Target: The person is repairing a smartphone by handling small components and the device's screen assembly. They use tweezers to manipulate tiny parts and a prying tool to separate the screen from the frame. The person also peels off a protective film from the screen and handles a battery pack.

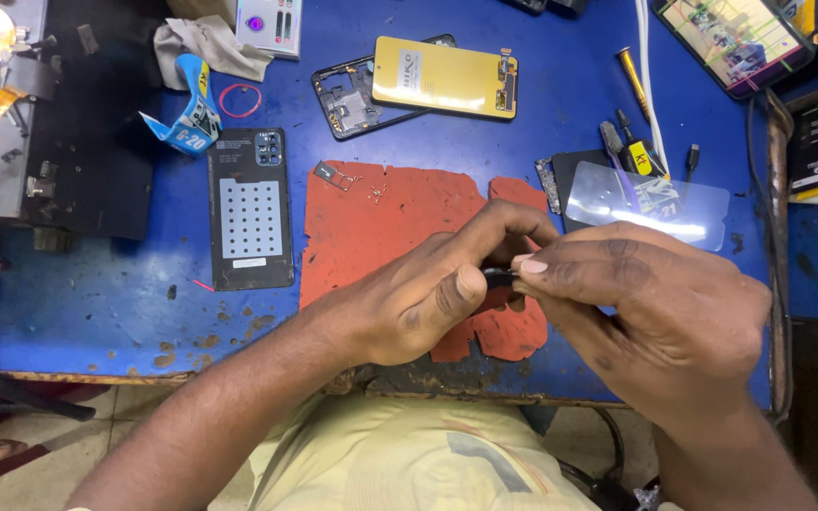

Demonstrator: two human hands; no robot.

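L hand [428,298]: thumb + fingers pinched on small black part [500,277].
R hand [660,303]: pinching same part from other side.
Part loc: held above red mat [390,222], near bench front edge.
Nearby: phone back cover [250,208], loose screws [376,192], SIM tray [330,174].
Risk: tiny part, prob. slips if pinch shifts, drops off blue bench [87,284]; wrists could scatter screws.

The person wears a pale yellow shirt [409,464] with a grey patch on the chest, seen below the near edge of the blue desk [78,312]. Both forearms are bare, and the left hand [428,293] and right hand [655,303] carry no rings, watch or gloves
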